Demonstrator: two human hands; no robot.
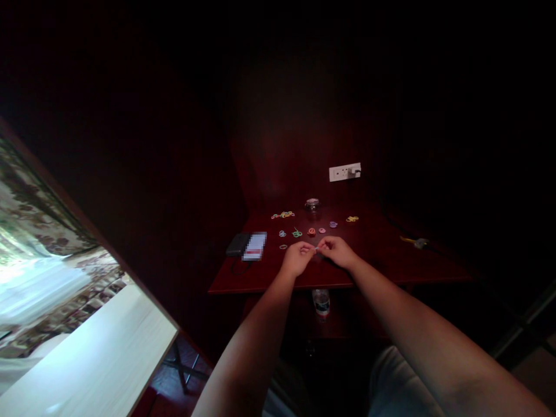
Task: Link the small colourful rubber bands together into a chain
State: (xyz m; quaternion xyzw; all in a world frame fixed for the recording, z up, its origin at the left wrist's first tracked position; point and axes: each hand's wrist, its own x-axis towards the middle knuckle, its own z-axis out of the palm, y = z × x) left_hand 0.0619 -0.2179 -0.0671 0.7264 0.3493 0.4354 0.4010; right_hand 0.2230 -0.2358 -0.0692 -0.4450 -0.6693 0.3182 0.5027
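Observation:
My left hand and my right hand meet above the front of the dark red table, fingertips pinched on a small pale thing too tiny to make out. Just beyond them lie small groups of coloured bands: pale blue, green, red-orange, pink and purple. A single pale band rests left of my left hand. Yellow bands lie at the back right, and a mixed multicoloured pile at the back left.
A clear jar stands at the back. At the left are a lit phone and a black case. A yellow item lies at the right. A wall socket holds a plug; a bottle stands below the table edge.

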